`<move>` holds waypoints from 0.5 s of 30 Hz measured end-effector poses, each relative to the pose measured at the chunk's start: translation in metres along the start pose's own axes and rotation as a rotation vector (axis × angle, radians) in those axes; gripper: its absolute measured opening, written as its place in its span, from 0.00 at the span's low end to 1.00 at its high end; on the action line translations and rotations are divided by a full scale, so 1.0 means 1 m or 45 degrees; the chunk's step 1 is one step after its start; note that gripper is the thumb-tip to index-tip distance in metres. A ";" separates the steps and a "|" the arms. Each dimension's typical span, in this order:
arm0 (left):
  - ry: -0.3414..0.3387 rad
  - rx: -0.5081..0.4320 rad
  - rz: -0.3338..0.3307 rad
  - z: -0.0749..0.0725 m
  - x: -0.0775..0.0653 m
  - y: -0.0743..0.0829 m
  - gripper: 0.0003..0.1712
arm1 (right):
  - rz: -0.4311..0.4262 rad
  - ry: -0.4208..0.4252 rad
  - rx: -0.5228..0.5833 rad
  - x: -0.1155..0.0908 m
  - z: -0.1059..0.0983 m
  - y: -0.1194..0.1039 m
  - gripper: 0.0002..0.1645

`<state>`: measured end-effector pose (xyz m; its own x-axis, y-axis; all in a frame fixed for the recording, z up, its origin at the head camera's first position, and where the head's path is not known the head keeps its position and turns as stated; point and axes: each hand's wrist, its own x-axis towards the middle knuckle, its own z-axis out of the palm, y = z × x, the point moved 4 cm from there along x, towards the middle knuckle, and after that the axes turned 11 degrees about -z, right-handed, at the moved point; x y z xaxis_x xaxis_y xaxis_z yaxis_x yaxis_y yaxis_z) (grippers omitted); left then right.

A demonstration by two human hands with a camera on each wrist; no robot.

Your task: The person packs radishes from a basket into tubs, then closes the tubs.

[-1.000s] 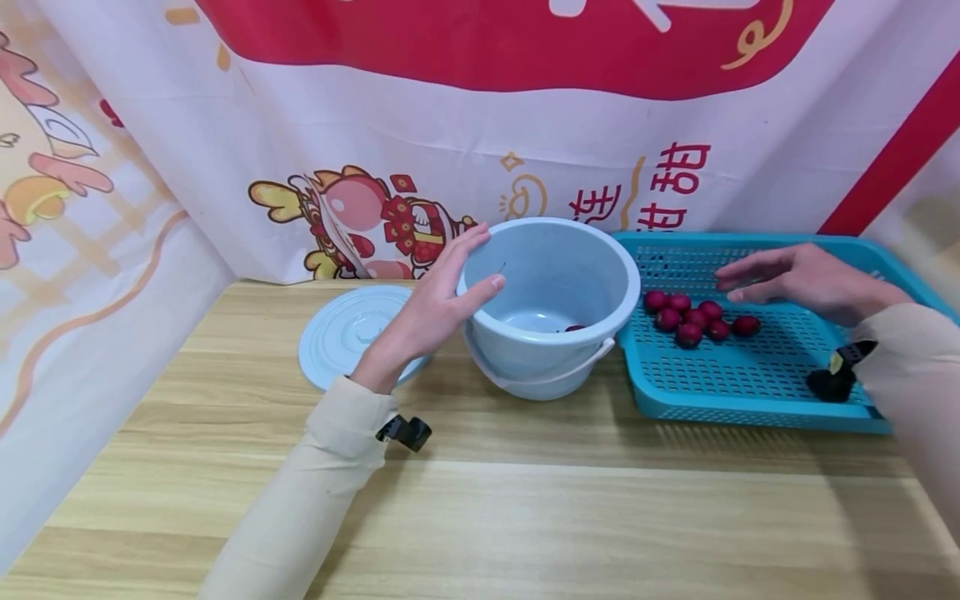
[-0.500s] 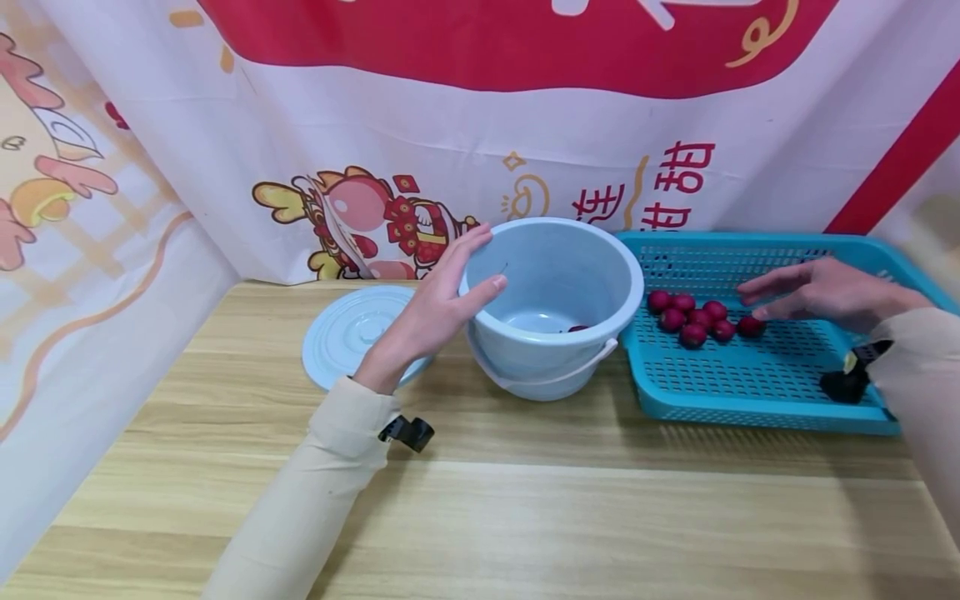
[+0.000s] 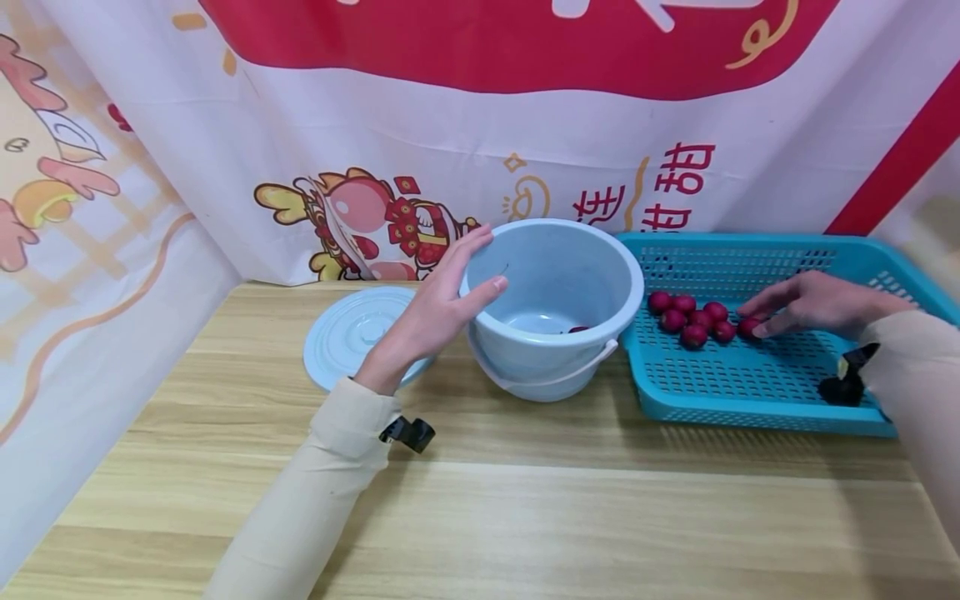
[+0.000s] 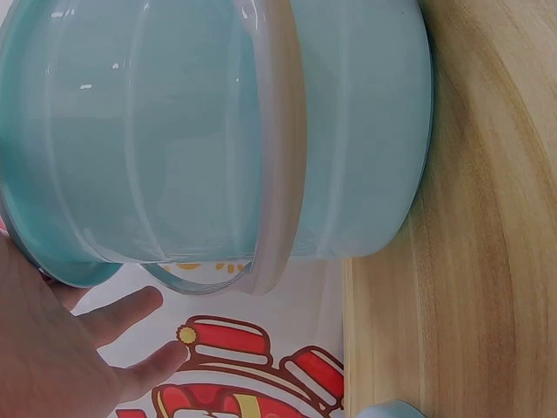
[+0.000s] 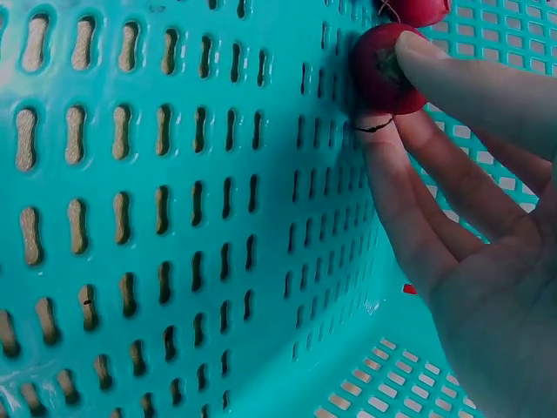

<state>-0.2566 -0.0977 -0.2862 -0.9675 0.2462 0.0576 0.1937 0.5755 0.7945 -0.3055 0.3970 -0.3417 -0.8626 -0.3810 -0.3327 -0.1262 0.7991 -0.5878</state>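
Radishes (image 3: 697, 319), seven of them, dark red and round, lie clustered on the floor of the turquoise basket (image 3: 750, 411), towards its left side. We see one more radish (image 5: 383, 74) at the right end of that cluster, pinched in the right hand (image 3: 813, 304): the thumb presses on it from one side, the fingers from the other, with the grip narrowed to the fruit's width. We cannot tell whether it is lifted off the mesh.

Just left of the basket we have a pale blue bucket (image 3: 540, 354), upright on the wooden table (image 3: 525, 517), something dark red partly visible inside. At its left rim rests the left hand (image 3: 442, 296), wide, its fingers straight and spread. Behind that forearm we find the round blue lid (image 3: 341, 333), lying flat.
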 end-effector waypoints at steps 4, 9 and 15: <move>-0.005 -0.001 0.007 0.000 0.000 0.001 0.44 | -0.004 0.011 -0.034 -0.001 0.000 -0.001 0.41; -0.002 -0.002 0.011 0.000 0.000 0.001 0.45 | -0.010 0.069 -0.005 -0.001 -0.002 -0.004 0.42; -0.002 -0.004 0.011 0.000 0.000 0.000 0.45 | -0.026 0.137 0.097 0.003 -0.004 -0.010 0.42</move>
<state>-0.2567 -0.0976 -0.2859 -0.9655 0.2525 0.0637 0.2018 0.5709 0.7958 -0.3093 0.3902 -0.3341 -0.9084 -0.3414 -0.2414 -0.1101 0.7523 -0.6496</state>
